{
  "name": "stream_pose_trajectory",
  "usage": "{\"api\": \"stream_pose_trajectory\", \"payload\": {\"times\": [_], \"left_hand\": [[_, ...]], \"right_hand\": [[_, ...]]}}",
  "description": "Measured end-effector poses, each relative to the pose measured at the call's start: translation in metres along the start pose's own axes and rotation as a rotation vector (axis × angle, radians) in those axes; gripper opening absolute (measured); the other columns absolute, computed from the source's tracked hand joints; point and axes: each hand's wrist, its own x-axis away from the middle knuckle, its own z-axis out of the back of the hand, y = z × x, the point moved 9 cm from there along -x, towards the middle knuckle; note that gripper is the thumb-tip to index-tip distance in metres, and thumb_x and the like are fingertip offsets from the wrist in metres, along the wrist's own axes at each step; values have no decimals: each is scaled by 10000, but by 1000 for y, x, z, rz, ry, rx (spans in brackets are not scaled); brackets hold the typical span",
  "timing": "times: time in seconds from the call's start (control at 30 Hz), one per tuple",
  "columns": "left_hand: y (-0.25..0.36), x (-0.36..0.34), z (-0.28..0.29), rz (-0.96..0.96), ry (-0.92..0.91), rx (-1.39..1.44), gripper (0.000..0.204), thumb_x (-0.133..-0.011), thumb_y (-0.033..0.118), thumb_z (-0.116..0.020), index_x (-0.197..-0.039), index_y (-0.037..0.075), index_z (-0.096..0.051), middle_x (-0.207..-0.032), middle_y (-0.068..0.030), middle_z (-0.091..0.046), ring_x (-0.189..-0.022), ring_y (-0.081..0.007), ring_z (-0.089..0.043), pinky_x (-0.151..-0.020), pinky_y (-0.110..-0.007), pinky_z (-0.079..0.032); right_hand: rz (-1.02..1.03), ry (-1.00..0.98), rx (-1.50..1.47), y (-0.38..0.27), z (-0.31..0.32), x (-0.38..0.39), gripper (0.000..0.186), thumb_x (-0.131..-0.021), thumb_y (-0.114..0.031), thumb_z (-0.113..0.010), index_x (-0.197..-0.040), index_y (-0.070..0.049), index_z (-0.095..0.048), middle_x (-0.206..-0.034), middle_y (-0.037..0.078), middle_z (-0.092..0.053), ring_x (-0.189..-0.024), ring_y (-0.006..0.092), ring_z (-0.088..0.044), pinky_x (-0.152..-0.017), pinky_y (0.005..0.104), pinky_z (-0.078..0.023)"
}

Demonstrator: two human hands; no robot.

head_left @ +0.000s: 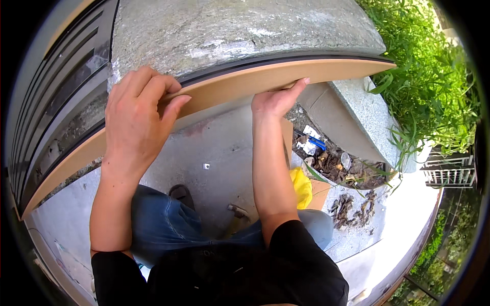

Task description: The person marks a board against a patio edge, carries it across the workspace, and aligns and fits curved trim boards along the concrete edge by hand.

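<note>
A long tan board (224,94) with a black strip along its far edge stretches across in front of me, its ends bending with the lens. My left hand (135,109) pinches its near edge left of the middle, thumb and fingers closed on it. Farther right, my right hand (275,104) supports the board from beneath, palm up. That thumb lies against the tan face, while the other fingers are mostly hidden by the board. The black edge runs along the front of a rough concrete ledge (245,28).
A dark slatted metal panel (84,51) stands at the left. Green plants (429,76) grow at the right. Below them lie a blue-handled cutter (317,143), dry debris (352,209) and a yellow bag or cloth (301,186). A hammer-like tool (237,211) is near my knees.
</note>
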Motion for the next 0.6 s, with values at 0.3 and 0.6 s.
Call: {"api": "stream_pose_trajectory", "payload": {"times": [0.3,0.6], "left_hand": [[-5,-7,2,12,2,139,212,-785,114,-866,-883,76,-683,-892,-68,-614,-853,-297,-599,-777,-419,-449],[-23,-7,-3,-78,-66,232,236,-812,141,-840,-949,107,-651,-907,-63,-555,-825,-298,-554,-760,-440,-393]], "right_hand": [[-25,58,72,4,11,-1,733,-1083,-680,-399,-1563,-129,-449,-1539,51,-535,-1415,254,-507,-1210,419,-389],[-43,205,327,-5,6,8,502,-1078,-639,-455,-1238,-193,-622,-1104,-50,-642,-1055,139,-630,-912,342,-552]]}}
